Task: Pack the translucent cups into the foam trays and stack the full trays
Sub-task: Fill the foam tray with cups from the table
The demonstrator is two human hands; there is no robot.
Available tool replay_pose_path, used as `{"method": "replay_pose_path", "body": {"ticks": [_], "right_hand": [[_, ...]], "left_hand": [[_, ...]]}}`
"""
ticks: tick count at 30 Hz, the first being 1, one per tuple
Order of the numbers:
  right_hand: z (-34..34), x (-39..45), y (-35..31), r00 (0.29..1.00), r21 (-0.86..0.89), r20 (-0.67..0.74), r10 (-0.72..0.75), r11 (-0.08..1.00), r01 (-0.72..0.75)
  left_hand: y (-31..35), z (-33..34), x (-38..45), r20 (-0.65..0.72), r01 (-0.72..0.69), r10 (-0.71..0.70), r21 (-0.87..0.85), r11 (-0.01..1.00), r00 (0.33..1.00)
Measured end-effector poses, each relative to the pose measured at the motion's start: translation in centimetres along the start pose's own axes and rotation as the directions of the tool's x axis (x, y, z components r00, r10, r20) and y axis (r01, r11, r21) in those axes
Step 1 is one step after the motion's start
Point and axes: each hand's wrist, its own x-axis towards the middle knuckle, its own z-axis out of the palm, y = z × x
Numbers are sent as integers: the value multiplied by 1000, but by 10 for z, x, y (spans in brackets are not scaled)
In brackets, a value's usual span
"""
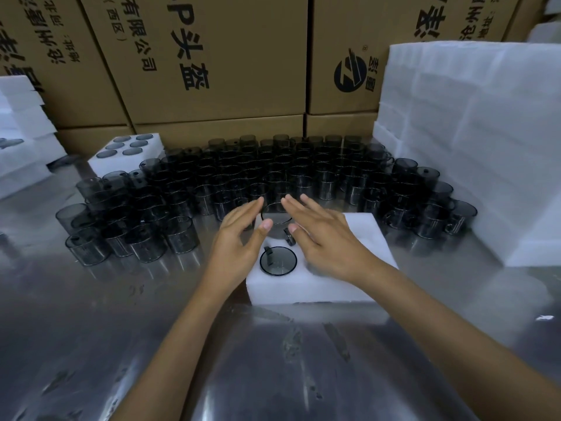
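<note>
The right hand (326,238) covers much of the near foam tray (303,288), hiding its right-side pockets. Between both hands a cup (277,218) shows only partly. The far rows of cups (273,153) blur together uncountably. The picture's edges crop the cardboard boxes (212,56), and the left foam stack (18,132).

1. Two forearms entered from the bottom edge, both bare to the frame edge; no sleeve showed on either.
2. Left hand (239,235): bare, short trimmed nails, thumbnail pale and clean.
3. Right hand (321,238): bare, likewise short-nailed.
4. Fingers slender, knuckle creases visible; wrists narrow against broader forearms.
</note>
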Motion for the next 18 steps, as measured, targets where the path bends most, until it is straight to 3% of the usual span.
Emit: {"method": "replay_pose_path", "body": {"ticks": [3, 7, 18], "right_hand": [[-3, -3, 6, 999, -97, 11, -51, 994, 52], [-3, -5, 13, 994, -152, 69, -79, 984, 89], [-1, -3, 21, 980, -118, 190, -54, 990, 77]], "left_hand": [[-4, -5, -3, 107, -123, 113, 92, 988, 988], [-11, -8, -3, 159, -188, 160, 185, 965, 974], [-16, -7, -6, 222, -85, 60, 108, 990, 973]]}}
